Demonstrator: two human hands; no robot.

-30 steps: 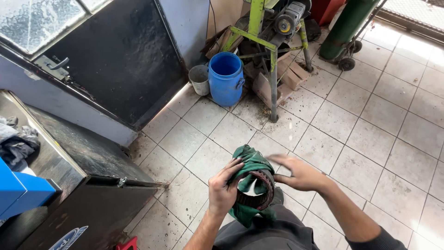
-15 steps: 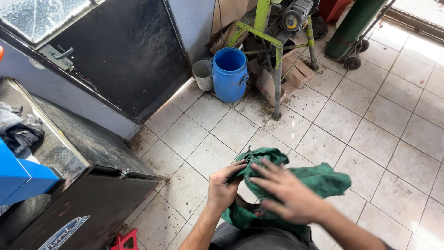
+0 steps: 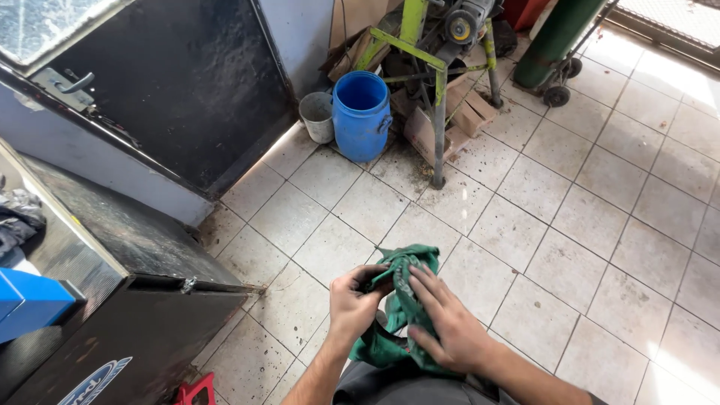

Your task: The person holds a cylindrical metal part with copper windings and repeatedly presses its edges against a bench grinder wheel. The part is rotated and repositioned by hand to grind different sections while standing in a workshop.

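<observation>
My left hand (image 3: pixel 352 304) and right hand (image 3: pixel 450 330) grip the crumpled green cloth (image 3: pixel 397 307) between them, over the tiled floor (image 3: pixel 600 225). Beyond stands a blue plastic barrel (image 3: pixel 361 112), a small grey bucket (image 3: pixel 317 116) just left of it

Green cloth (image 3: pixel 397 315) lower folds hidden under right hand (image 3: pixel 450 330).
</observation>
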